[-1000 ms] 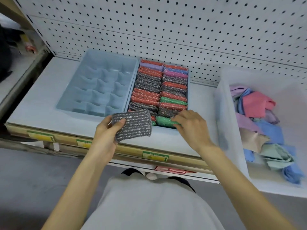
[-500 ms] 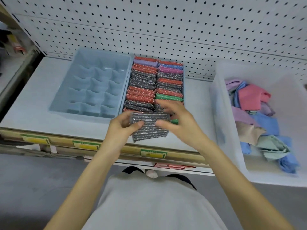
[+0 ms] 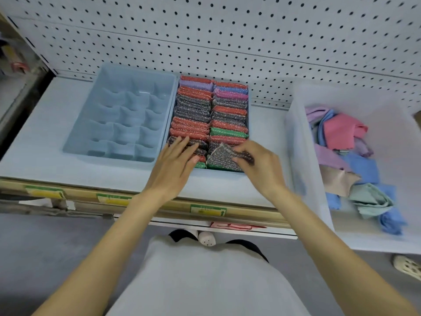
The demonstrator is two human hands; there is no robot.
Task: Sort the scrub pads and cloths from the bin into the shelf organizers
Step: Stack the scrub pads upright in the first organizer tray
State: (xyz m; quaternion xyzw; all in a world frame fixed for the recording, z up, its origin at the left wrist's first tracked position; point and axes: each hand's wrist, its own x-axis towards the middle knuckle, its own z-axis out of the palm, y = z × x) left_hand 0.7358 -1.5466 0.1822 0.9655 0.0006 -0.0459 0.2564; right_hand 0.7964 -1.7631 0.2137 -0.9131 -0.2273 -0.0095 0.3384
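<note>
Pegboard (image 3: 227, 30) backs the shelf (image 3: 34, 144); the bin (image 3: 296, 144) of cloths (image 3: 339, 131) fills its right end. The empty organizer (image 3: 109, 156) sits just left of the packed organizer (image 3: 227, 172), whose pads stand in 2 rows. My left hand (image 3: 173, 165) lies flat, fingers straight, on the left row's front. My right hand (image 3: 257, 165) pinches the grey scrub pad (image 3: 219, 156) at the right row's front edge. Forced into so tight a row, it may buckle or pop neighbours out.
</note>
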